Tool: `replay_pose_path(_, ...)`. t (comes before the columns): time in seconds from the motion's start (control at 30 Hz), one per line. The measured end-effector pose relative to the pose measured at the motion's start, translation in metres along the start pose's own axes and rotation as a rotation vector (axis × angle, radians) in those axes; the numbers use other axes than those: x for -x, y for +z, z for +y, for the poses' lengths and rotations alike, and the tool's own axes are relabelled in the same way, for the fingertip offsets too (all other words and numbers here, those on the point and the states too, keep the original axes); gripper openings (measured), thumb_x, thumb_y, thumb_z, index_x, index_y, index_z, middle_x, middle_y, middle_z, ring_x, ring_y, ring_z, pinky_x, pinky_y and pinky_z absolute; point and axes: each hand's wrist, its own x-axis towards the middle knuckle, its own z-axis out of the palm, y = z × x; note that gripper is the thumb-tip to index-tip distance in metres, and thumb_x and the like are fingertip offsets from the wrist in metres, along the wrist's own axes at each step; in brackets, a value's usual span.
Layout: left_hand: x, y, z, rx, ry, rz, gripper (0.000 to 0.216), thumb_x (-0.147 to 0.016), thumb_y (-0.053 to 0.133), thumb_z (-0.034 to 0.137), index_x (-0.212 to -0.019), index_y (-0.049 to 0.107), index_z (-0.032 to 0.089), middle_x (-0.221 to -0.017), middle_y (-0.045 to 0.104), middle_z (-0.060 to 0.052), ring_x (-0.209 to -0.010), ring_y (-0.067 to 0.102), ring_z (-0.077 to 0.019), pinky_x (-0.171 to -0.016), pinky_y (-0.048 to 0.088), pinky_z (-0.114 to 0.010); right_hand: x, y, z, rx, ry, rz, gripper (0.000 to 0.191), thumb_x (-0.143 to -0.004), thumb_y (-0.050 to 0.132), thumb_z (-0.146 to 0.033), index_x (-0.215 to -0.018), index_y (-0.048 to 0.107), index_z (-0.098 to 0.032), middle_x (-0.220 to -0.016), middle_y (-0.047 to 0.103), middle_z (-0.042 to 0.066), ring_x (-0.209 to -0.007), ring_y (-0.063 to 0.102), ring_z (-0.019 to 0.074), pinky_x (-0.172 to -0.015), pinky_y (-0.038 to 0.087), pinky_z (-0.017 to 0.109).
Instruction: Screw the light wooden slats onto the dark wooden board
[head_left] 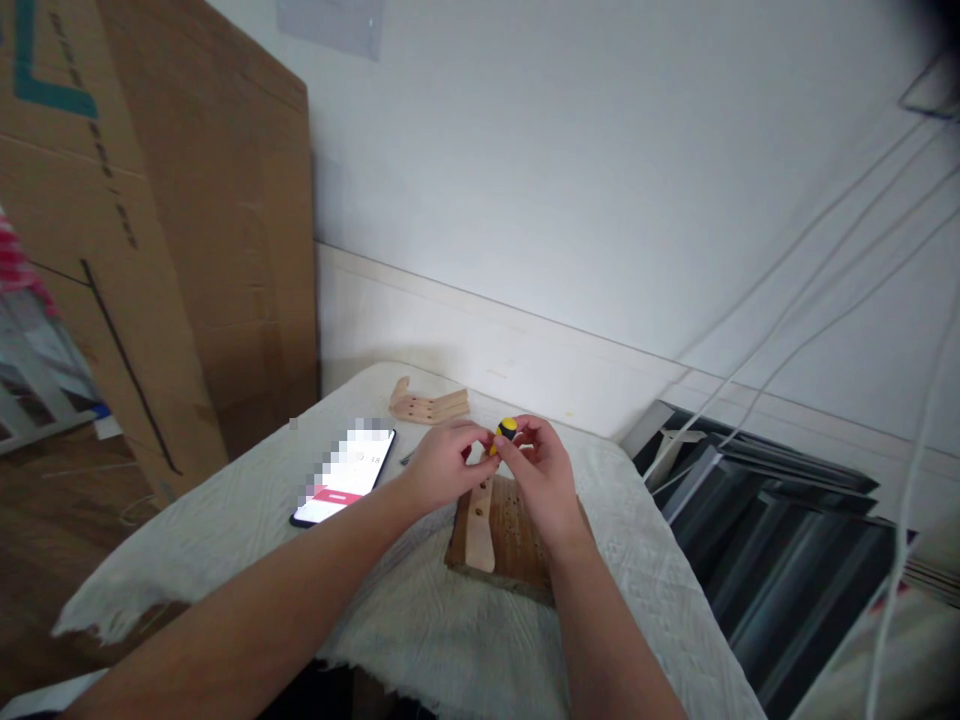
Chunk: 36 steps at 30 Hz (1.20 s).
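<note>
A short screwdriver [508, 428] with a yellow and black handle stands roughly upright above the board. My right hand [541, 470] has its thumb and fingers closed on that handle. My left hand [450, 462] is pinched right beside it, fingertips by the lower handle; what lies between them is hidden. Under the hands, a pale wooden strip [480, 535] with holes lies along the left side of a thick brown wooden board [517, 570]. Small dark holes dot the board's top. The screwdriver's tip is hidden behind my fingers.
Pale wooden pieces [431, 408] with holes lie at the table's back. A lit phone [349, 475] rests left of my left hand, near a small dark metal item [407, 459]. White cloth [247, 540] covers the table. A large cardboard box [225, 220], dark panels [780, 540] and hanging white cables [810, 280] surround it.
</note>
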Motion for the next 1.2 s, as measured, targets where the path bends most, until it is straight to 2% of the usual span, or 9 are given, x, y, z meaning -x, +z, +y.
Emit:
replay_pose_path(0.13,-0.0003,0.0004,-0.0008,0.021,0.016,-0.01,0.011,-0.078,0.058,0.019,-0.083,0.067,0.014,-0.067,0.059,0.0,-0.057,0.047,-0.0094,-0.054,0.035,-0.021,0.0014,0.0009,-0.0008,0.015,0.007,-0.017,0.03,-0.078,0.064,-0.04,-0.102,0.059,-0.022,-0.094,0.062,0.003,-0.073,0.058,0.0162,-0.062,0.047,0.031)
replay_pose_path(0.33,-0.0001,0.0008,-0.0012,0.004,-0.03,-0.025,0.015,-0.079,0.063,0.029,-0.075,0.064,0.015,-0.068,0.062,-0.001,-0.056,0.048,-0.0093,-0.054,0.035,-0.02,-0.0002,0.0014,0.0018,0.013,0.006,0.025,0.029,-0.074,0.069,-0.038,-0.093,0.055,-0.022,-0.084,0.06,0.0,-0.072,0.057,0.0161,-0.063,0.046,0.031)
replay_pose_path(0.53,-0.0003,0.0005,-0.0008,0.033,0.008,-0.052,0.014,-0.083,0.058,0.025,-0.079,0.066,0.014,-0.069,0.063,-0.003,-0.058,0.05,-0.0102,-0.054,0.036,-0.021,0.0006,-0.0004,0.0001,-0.001,-0.009,0.016,0.024,-0.08,0.062,-0.038,-0.098,0.06,-0.022,-0.095,0.063,0.004,-0.077,0.058,0.0175,-0.068,0.047,0.033)
replay_pose_path(0.73,0.0004,0.0007,-0.0035,0.035,-0.005,-0.05,0.012,-0.081,0.06,0.024,-0.083,0.066,0.014,-0.07,0.061,-0.002,-0.059,0.049,-0.0106,-0.054,0.035,-0.021,-0.0001,0.001,0.0018,0.019,0.027,0.021,0.026,-0.077,0.066,-0.042,-0.09,0.057,-0.021,-0.085,0.06,0.002,-0.072,0.058,0.0166,-0.064,0.047,0.031)
replay_pose_path(0.93,-0.0006,-0.0013,-0.0015,0.084,0.058,-0.106,0.013,-0.083,0.054,0.02,-0.076,0.063,0.013,-0.071,0.057,-0.002,-0.061,0.048,-0.0103,-0.055,0.034,-0.021,0.002,0.0023,0.0006,0.003,0.027,-0.025,0.031,-0.079,0.063,-0.041,-0.104,0.06,-0.021,-0.094,0.063,0.005,-0.077,0.059,0.0174,-0.067,0.049,0.032)
replay_pose_path(1.2,-0.0009,-0.0039,0.0048,0.137,-0.04,-0.041,0.011,-0.081,0.057,0.022,-0.08,0.063,0.014,-0.066,0.055,0.0,-0.057,0.044,-0.0092,-0.052,0.033,-0.02,-0.0004,0.0022,0.0022,0.046,0.05,0.008,0.032,-0.073,0.07,-0.044,-0.093,0.059,-0.02,-0.082,0.062,0.002,-0.066,0.057,0.0156,-0.061,0.047,0.031)
